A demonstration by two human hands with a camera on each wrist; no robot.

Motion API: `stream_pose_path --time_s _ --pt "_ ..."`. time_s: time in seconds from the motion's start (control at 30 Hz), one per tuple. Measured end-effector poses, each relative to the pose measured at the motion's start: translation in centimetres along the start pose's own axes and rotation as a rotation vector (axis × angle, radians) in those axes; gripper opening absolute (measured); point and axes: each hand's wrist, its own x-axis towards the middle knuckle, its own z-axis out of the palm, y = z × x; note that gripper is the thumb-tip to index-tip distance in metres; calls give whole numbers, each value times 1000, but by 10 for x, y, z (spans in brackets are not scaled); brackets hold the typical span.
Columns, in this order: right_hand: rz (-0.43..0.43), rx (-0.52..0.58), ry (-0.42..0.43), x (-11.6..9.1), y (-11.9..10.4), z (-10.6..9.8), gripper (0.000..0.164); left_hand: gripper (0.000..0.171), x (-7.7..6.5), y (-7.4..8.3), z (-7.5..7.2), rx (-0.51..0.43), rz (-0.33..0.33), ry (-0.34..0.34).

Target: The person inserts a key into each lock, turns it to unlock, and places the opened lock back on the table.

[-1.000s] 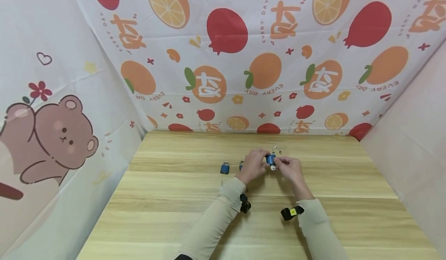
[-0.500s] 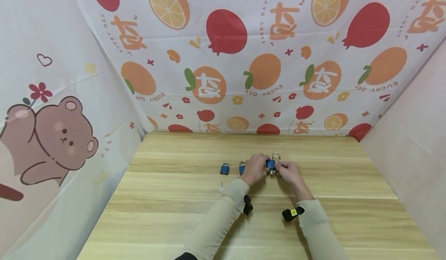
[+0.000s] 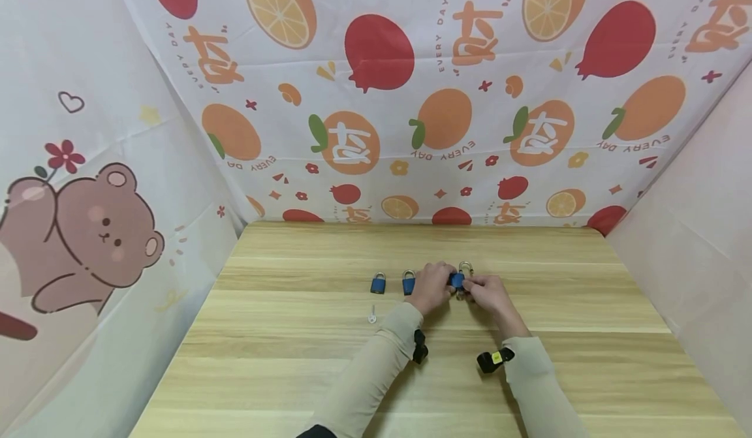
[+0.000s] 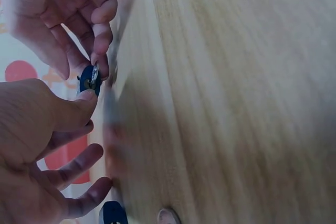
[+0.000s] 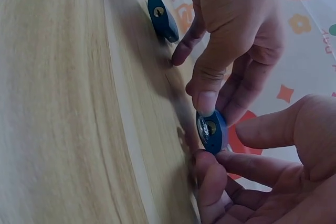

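My left hand (image 3: 431,286) pinches a small blue padlock (image 3: 457,281) between thumb and fingers. The padlock is held upright, its silver shackle (image 3: 466,267) swung open on top and a key (image 5: 202,128) at its keyhole end. From the other side my right hand (image 3: 490,293) grips the padlock's edge with its fingertips; in the right wrist view its thumb (image 5: 265,131) stands close beside the body. Left of the hands stand two more blue padlocks, the nearer padlock (image 3: 408,286) partly behind my left hand and the farther padlock (image 3: 378,284) in full view.
A loose silver key (image 3: 373,315) lies on the wooden table (image 3: 282,333) in front of the farther padlock. Behind the table's back edge hangs a fruit-print cloth (image 3: 388,131), with a bear-print cloth (image 3: 106,229) at the left.
Both hands have come slightly toward me and lower with the padlock. My left forearm has shifted right, uncovering the loose key and more of the nearer standing padlock.
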Motion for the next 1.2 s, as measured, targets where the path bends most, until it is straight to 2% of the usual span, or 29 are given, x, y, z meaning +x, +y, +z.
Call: stream_pose_path --time_s 0.27,0.53,0.8,1.1,1.2 --pt "3 -5 -31 -1 2 -3 39 30 0 2 4 -9 -38 -29" --pt "-2 -19 -44 -2 -1 -4 38 30 2 2 7 -18 -41 -26" --pt "13 -8 -77 -3 -2 -5 38 29 0 4 4 -4 -42 -24" --pt "-9 -43 -105 -8 -3 -4 36 27 -1 4 4 -11 -62 -53" --pt "-20 -33 -136 -8 -3 -4 37 27 0 4 3 -26 -70 -52"
